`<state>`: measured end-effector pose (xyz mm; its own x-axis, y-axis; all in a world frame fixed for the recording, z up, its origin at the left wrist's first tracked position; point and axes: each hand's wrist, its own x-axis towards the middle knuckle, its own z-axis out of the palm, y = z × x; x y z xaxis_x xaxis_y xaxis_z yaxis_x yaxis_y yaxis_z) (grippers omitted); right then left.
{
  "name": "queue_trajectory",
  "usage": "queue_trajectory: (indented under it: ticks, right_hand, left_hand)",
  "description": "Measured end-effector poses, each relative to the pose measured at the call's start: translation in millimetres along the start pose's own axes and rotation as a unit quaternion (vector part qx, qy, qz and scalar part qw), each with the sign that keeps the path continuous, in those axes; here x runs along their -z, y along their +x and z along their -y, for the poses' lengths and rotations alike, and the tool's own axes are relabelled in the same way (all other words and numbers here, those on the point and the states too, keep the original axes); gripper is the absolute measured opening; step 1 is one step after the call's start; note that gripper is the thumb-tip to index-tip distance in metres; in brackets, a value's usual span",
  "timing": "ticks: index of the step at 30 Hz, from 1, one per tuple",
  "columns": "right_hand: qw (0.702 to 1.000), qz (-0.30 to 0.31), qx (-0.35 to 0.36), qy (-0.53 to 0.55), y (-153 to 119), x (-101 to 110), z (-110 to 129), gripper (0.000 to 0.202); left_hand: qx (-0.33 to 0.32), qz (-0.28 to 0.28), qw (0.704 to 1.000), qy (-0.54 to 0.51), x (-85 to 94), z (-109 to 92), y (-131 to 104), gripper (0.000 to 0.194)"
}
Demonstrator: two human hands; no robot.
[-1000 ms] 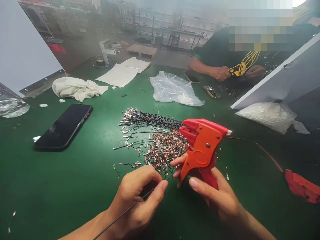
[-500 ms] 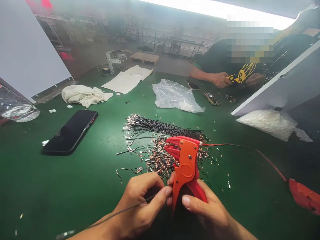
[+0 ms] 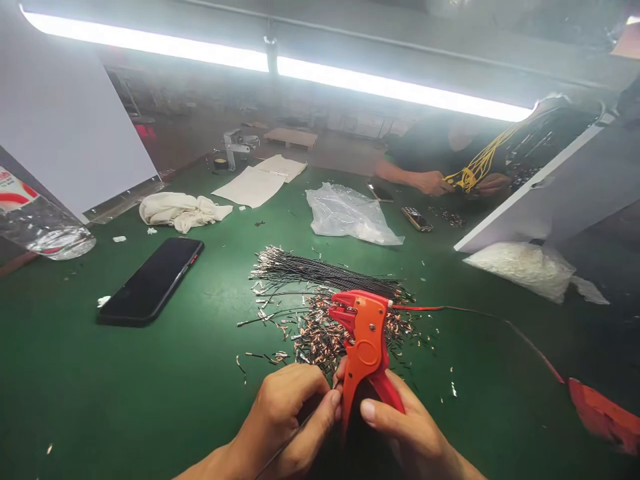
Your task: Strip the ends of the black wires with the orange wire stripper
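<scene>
My left hand [image 3: 295,417] pinches a thin black wire [image 3: 280,453] between thumb and fingers; its end is close against the tool's handle. In my right hand [image 3: 405,420] are red and orange wire strippers [image 3: 367,340], held upright with the jaws pointing left. A red cord [image 3: 425,308] runs from the back of the strippers' head toward the right. Just beyond lies a bundle of black wires [image 3: 325,267] with metal terminals at its left end. Behind the strippers spreads a heap of short wire scraps [image 3: 323,333] showing copper.
A black phone [image 3: 153,280] lies left, with a white cloth [image 3: 183,210] beyond it. Plastic bags [image 3: 345,213] and sheets of paper [image 3: 257,183] are farther back. At the right are a white panel [image 3: 540,180] and a red object [image 3: 603,413]. Across the table, a co-worker's hands [image 3: 433,181] hold yellow wires.
The camera view has tilted up, so the table things sit lower and the lamp shows more. Both hands keep their holds on the wire and the strippers.
</scene>
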<state>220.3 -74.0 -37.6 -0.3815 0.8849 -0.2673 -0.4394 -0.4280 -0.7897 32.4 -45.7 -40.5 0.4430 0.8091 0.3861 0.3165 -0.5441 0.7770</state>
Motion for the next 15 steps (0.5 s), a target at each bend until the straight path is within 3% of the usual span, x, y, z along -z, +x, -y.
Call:
queue_trajectory:
  ticks: [15]
  right_hand:
    - [1.000, -0.010, 0.008, -0.017, 2.1, 1.3, -2.9, 0.031]
  left_hand:
    - [0.021, 0.003, 1.000, 0.006, -2.0, 0.4, -3.8, 0.023]
